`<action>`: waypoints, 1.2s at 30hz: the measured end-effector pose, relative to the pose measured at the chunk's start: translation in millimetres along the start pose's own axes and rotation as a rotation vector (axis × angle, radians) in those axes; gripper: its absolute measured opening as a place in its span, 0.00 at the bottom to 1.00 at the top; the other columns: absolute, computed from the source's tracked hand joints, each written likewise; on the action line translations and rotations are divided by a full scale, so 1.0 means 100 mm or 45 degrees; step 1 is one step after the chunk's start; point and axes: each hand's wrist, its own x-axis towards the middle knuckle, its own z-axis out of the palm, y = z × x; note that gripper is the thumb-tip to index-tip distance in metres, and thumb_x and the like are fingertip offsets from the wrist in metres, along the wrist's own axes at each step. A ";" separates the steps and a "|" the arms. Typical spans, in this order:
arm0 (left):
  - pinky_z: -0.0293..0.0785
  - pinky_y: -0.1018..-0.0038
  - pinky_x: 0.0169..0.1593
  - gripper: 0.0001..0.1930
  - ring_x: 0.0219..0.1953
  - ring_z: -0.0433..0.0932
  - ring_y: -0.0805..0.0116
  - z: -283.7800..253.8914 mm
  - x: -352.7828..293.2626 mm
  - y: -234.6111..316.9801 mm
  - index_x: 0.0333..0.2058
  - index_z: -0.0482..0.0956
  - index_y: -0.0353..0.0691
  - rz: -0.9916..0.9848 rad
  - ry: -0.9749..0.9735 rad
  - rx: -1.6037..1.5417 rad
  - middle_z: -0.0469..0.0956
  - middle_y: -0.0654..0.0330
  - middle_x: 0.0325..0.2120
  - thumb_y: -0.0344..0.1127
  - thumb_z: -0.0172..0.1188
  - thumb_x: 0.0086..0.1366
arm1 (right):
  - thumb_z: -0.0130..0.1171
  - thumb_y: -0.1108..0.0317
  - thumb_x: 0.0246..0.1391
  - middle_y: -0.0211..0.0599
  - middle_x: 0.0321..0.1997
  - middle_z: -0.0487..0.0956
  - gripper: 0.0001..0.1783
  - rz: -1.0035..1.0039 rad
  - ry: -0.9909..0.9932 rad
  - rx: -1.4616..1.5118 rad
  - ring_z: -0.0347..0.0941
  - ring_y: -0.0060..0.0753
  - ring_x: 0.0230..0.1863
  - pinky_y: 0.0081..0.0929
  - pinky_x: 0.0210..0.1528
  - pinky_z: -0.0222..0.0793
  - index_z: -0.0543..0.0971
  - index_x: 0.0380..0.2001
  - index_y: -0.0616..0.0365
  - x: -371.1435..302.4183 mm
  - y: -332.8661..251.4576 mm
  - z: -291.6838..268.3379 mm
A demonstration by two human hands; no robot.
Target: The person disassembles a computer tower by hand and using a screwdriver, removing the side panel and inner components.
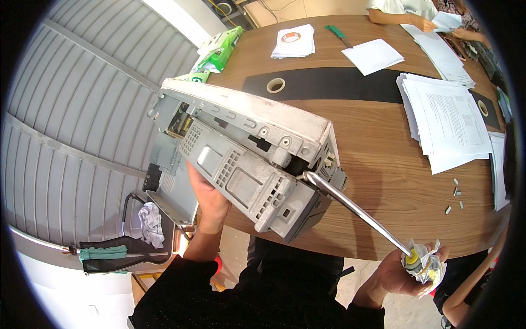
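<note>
A pale metal computer case (pixel 249 129), scuffed along its edges, is tilted up over the table's near edge. Its perforated metal frame (pixel 238 183) faces me, and a dark panel (pixel 312 211) covers its lower right end. My left hand (pixel 211 200) supports the case from below on its left side, with the fingers partly hidden behind it. In my right hand (pixel 392 274) is a long screwdriver (pixel 364 214), its yellow handle wrapped in clear plastic. The screwdriver's tip end reaches a dark gap at the right end of the case; whether it touches the metal is hidden.
Paper stacks (pixel 444 123) lie on the right of the wooden table (pixel 372 153), with small white pieces (pixel 455 192) nearby. A tape roll (pixel 275 85), green-handled tool (pixel 337 33) and green package (pixel 224 49) sit farther back. Another person's hand (pixel 424 23) handles paper; another arm (pixel 471 285) shows lower right.
</note>
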 end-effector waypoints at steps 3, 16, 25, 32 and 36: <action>0.59 0.72 0.58 0.44 0.55 0.64 0.69 0.05 -0.02 0.09 0.60 0.52 0.35 -0.064 0.011 0.045 0.63 0.58 0.53 0.37 0.70 0.48 | 0.66 0.59 0.45 0.37 0.41 0.65 0.32 0.026 0.032 0.103 0.70 0.34 0.49 0.36 0.57 0.70 0.59 0.45 0.63 0.02 0.03 0.03; 0.52 0.54 0.62 0.43 0.63 0.55 0.46 0.05 0.20 0.73 0.60 0.53 0.40 0.995 0.031 0.506 0.54 0.41 0.59 0.52 0.66 0.53 | 0.66 0.50 0.43 0.30 0.30 0.65 0.33 0.099 0.402 -0.208 0.74 0.22 0.37 0.26 0.50 0.76 0.55 0.39 0.52 0.03 0.03 0.13; 0.63 0.67 0.38 0.25 0.31 0.71 0.62 0.62 0.34 1.29 0.35 0.79 0.37 1.266 -0.390 0.499 0.79 0.61 0.26 0.48 0.71 0.40 | 0.63 0.55 0.48 0.34 0.34 0.70 0.28 0.053 0.243 0.008 0.75 0.27 0.45 0.28 0.40 0.81 0.55 0.39 0.52 0.07 0.03 0.27; 0.59 0.70 0.37 0.18 0.32 0.75 0.65 0.50 0.53 1.39 0.29 0.82 0.36 1.181 -0.975 0.438 0.82 0.64 0.27 0.43 0.70 0.41 | 0.68 0.58 0.43 0.28 0.30 0.65 0.30 0.279 0.158 0.206 0.72 0.20 0.42 0.18 0.49 0.75 0.56 0.35 0.50 0.05 -0.06 0.30; 0.54 0.58 0.52 0.15 0.35 0.74 0.63 0.49 0.52 1.37 0.25 0.80 0.40 1.042 -1.006 0.430 0.82 0.64 0.24 0.47 0.66 0.52 | 0.57 0.58 0.54 0.41 0.41 0.70 0.24 0.221 -0.060 0.292 0.72 0.35 0.51 0.44 0.49 0.76 0.55 0.45 0.48 -0.02 0.03 0.24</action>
